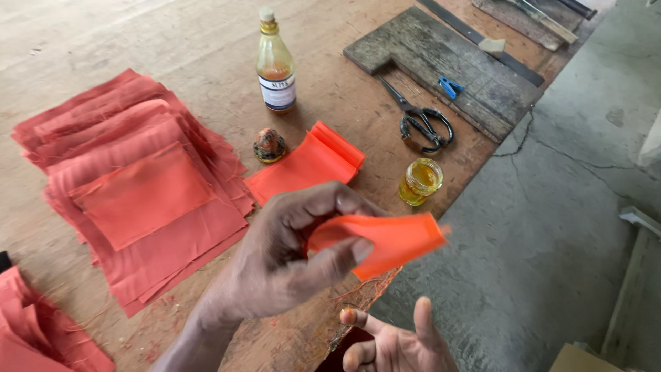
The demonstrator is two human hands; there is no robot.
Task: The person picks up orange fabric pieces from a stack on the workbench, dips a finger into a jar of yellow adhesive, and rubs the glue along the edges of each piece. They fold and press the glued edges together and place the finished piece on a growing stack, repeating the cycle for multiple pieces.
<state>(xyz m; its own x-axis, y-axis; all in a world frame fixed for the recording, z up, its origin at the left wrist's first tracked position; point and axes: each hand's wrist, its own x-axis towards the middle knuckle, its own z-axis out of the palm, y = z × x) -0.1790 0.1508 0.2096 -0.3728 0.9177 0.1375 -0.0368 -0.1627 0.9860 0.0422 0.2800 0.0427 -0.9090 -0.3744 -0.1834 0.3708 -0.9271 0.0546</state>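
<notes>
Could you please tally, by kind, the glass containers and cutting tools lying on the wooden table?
Glass bottles: 1, tall with amber liquid
Glass jars: 1, small with yellow liquid
Scissors: 1, black-handled
Total: 3

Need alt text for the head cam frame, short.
The left hand pinches a small orange sheet above a wooden table; the right hand is open below it. On the table lie stacked red cloth squares, a bottle, a small jar and scissors.
</notes>
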